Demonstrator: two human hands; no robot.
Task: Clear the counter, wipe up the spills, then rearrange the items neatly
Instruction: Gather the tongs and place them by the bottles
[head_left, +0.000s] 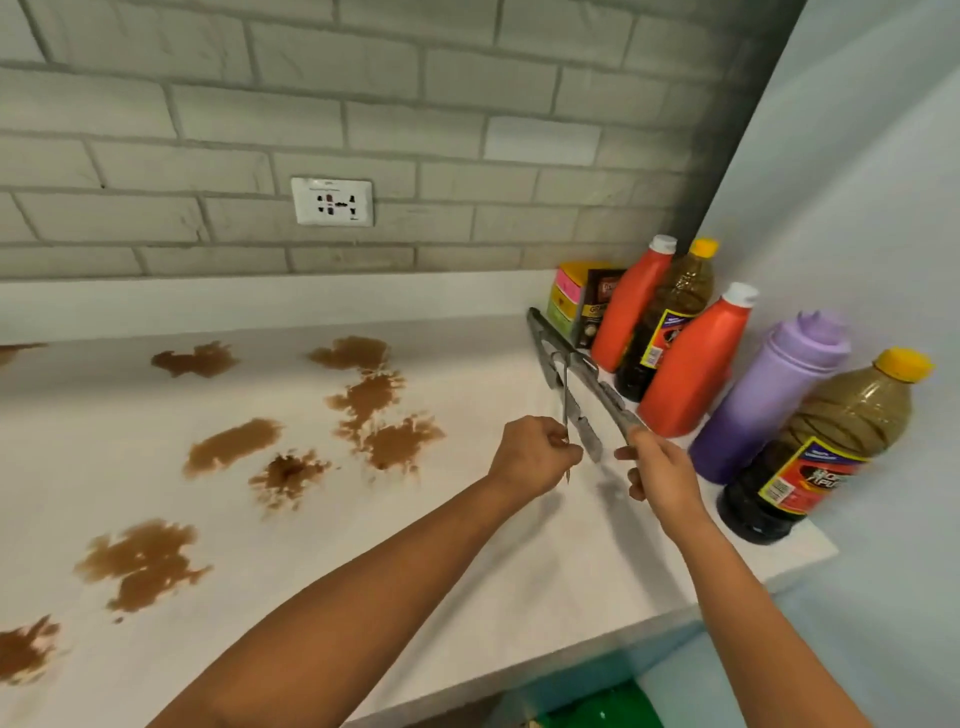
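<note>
Several brown spills (374, 400) stain the white counter (467, 545) from the left edge to the middle. My right hand (660, 467) is shut on the near end of metal tongs (587, 374), which point away toward the back right corner. My left hand (535, 457) pinches a thin metal piece (565, 410) that stands upright beside the tongs' near end. Both hands hover just above the counter, right of the spills.
Along the right wall stand two orange bottles (691, 364), two dark bottles with yellow caps (815, 457), a purple bottle (769, 400), and small boxes (582, 301) in the corner. A wall socket (332, 201) sits on the brick backsplash. The counter's front edge runs lower right.
</note>
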